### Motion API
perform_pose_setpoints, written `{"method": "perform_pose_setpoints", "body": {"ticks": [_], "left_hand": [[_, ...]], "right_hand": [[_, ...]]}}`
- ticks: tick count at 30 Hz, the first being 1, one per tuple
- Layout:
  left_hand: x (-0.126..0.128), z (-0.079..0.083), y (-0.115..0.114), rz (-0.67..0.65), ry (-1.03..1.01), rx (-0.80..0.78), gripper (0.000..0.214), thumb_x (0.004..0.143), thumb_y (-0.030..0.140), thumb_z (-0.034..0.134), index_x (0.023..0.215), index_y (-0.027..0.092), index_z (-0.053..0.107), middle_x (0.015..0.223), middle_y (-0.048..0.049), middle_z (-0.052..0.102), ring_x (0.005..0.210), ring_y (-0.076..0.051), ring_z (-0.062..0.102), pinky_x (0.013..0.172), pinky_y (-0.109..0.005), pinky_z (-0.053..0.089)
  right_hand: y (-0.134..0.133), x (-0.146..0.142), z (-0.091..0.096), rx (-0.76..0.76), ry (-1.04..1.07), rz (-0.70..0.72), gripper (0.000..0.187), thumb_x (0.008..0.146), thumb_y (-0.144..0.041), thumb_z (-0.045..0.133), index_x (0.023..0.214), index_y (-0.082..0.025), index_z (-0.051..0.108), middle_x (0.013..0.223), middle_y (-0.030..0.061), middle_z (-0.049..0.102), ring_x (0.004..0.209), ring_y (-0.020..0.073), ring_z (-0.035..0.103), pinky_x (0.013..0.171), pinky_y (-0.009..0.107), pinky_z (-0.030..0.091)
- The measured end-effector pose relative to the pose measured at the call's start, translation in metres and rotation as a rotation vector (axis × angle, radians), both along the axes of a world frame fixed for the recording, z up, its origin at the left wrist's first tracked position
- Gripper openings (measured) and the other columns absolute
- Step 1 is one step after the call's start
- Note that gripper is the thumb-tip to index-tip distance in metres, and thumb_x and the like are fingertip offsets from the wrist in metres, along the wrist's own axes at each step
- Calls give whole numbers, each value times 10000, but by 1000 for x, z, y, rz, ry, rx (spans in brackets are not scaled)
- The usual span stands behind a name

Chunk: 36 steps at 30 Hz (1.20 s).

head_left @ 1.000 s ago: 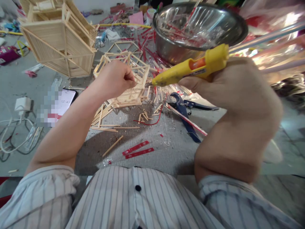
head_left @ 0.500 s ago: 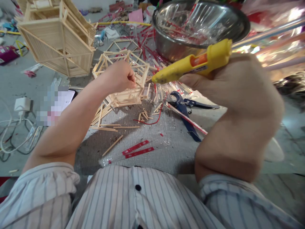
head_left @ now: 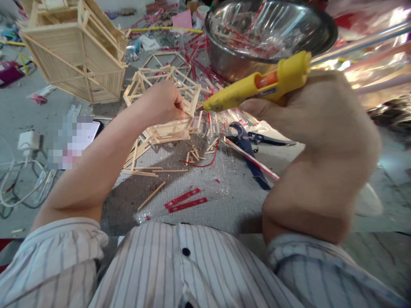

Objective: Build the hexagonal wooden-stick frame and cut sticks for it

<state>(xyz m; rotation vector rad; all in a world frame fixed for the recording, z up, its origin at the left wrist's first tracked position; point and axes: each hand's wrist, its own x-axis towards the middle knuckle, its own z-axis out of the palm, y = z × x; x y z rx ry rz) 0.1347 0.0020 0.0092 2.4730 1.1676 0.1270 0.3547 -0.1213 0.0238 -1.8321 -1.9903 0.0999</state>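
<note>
So — right fingers (head_left: 256,107) round glue gun (head_left: 231,95), nozzle (head_left: 199,108) by stick frame (head_left: 172,131) edge, left fingers (head_left: 179,112) curled (hold unclear)

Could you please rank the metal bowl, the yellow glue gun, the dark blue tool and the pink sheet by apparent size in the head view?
1. Metal bowl
2. Yellow glue gun, though partly hidden by the right hand
3. Dark blue tool
4. Pink sheet
</note>
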Motion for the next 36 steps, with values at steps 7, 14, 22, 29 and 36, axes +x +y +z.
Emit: {"method": "perform_pose_setpoints", "body": {"ticks": [7,14,22,29,36], "left_hand": [[4,7,-7,99,19,-47,201,712,287,641,809,155,757,763,-26,689,810,-180,629,790,-293,455],[5,6,-7,104,13,-27,179,698,276,661,790,172,774,701,-14,680,741,-166,618,753,-289,446],[4,4,-3,48,6,-5,194,693,290,643,801,191,769,721,-12,694,792,-178,636,760,-274,444],[4,4,-2,30,30,10,202,700,297,653,833,203,774,761,-21,712,788,-176,640,758,-273,442],[5,5,-1,-7,67,24,238,714,309,635,871,200,776,792,-22,718,771,-166,632,759,-275,434]], "right_hand": [[0,-4,1,11,-59,-91,622,835,-748,364,1055,-258,677,882,20,645,1087,252,664,868,371,593],[1,-4,0,21,-140,-126,586,832,-747,387,955,-254,679,832,22,649,990,240,694,895,402,596],[0,-3,0,40,-118,-87,648,846,-760,301,960,-246,679,808,12,617,1051,208,676,854,305,590],[1,-2,-1,18,-97,-87,640,850,-748,324,939,-232,692,792,20,628,1072,241,676,813,325,604],[2,-2,-2,16,-102,-104,805,768,-847,237,910,-200,695,798,37,617,1036,244,676,790,342,569]]}}
